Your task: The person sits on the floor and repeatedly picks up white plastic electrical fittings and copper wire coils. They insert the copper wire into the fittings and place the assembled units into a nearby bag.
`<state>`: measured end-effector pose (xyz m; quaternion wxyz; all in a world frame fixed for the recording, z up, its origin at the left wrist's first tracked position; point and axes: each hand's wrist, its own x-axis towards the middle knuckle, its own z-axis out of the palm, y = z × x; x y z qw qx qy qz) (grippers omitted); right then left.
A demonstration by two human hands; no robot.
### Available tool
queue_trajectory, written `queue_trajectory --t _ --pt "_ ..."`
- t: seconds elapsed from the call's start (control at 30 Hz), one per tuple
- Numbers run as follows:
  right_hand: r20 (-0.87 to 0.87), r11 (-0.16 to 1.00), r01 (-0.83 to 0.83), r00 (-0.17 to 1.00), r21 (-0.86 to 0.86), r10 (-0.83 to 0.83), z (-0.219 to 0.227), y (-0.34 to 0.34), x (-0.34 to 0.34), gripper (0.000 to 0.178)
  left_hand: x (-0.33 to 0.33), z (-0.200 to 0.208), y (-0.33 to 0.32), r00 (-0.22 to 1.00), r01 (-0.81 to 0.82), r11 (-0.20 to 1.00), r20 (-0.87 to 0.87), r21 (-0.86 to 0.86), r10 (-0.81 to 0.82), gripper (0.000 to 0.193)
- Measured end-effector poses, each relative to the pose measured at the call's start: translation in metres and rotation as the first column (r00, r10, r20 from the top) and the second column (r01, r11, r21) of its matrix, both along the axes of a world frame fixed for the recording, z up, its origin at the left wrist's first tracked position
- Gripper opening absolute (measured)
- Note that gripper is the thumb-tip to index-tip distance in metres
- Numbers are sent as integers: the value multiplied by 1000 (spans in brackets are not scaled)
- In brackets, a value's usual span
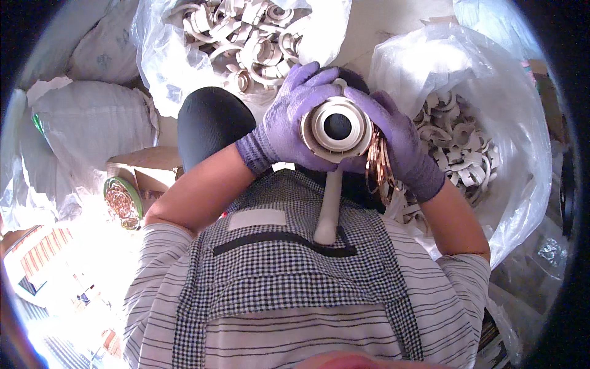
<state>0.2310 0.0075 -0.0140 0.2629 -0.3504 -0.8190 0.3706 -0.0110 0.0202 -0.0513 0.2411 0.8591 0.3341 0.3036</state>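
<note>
Both my hands wear purple knitted gloves. Between them, in front of my chest, is a round cream plastic part [313, 138] with stepped rings and a dark hole in its centre. My left hand [287, 120] wraps its left side, fingers curled over the top. On the other side my right hand [396, 132] closes around the part. A bunch of thin copper-coloured wire rings [379, 169] hangs beside the right palm; how it is held is hidden. Below the part, a pale rod-like handle [329, 209] points toward my apron; whether the two are joined cannot be made out.
Beyond my hands lies a clear plastic bag [163, 74] of cream ring-shaped pieces [258, 46]. Another bag [522, 154] with similar pieces stands at right. On the left are a cardboard box [147, 166], a green-rimmed round container [114, 184] of copper-coloured rings, and white sacks [92, 117].
</note>
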Motion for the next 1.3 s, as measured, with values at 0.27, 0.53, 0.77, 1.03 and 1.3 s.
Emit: queue_trajectory --t 0.27,0.53,0.77,1.03,1.3 --pt "-18 998 -42 999 37 43 2 5 2 89 2 -4 -1 999 -30 996 16 86 29 105" --pt "-85 997 64 995 49 -59 1 -16 16 87 -3 7 -13 958 -32 992 279 -124 66 105" --pt "-111 874 220 975 433 -191 35 -57 -1 63 -8 40 -63 805 266 606 518 -750 289 114" --pt "-80 922 213 977 323 -198 61 -73 -14 55 -15 58 -84 879 202 465 369 -862 303 96" --pt "-41 898 171 985 405 -169 49 -84 -16 47 -7 77 -96 889 306 452 421 -838 180 89"
